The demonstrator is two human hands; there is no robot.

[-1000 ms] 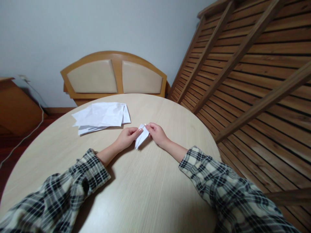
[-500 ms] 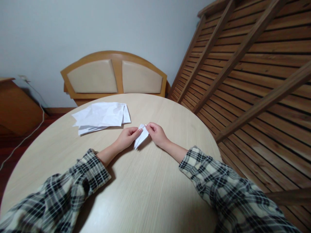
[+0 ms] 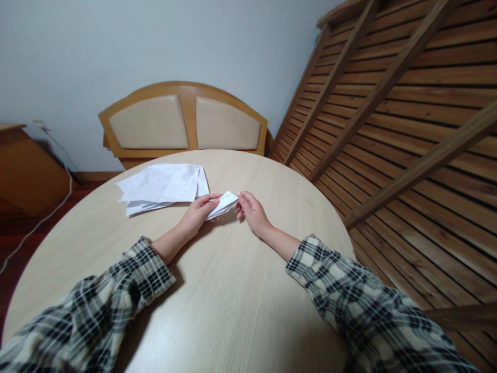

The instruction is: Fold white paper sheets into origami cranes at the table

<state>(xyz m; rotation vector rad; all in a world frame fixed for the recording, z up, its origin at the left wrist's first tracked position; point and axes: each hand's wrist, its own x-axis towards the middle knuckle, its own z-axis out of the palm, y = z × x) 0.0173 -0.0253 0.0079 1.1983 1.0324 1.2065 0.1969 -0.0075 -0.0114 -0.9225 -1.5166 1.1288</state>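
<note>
A small folded piece of white paper (image 3: 223, 205) is held just above the table, between my two hands. My left hand (image 3: 200, 212) grips its lower left part, thumb on top and fingers underneath. The fingertips of my right hand (image 3: 250, 211) are closed at the paper's right corner, with the thumb and index finger pinching its edge. The paper has several layers and lies slanted, its narrower end toward my left palm. Part of it is hidden by my left thumb and fingers.
Several white paper sheets (image 3: 163, 184) lie in a loose, creased pile on the round wooden table (image 3: 233, 290), left of my hands. Behind the table stands a padded headboard (image 3: 190, 124). A slatted wooden panel (image 3: 388, 129) leans at the right. A white cable (image 3: 42, 220) runs down at the left.
The folded paper has turned from nearly upright to a flatter slant, its lower end swinging left and up. My left hand has moved slightly left; my right hand still pinches a corner.
</note>
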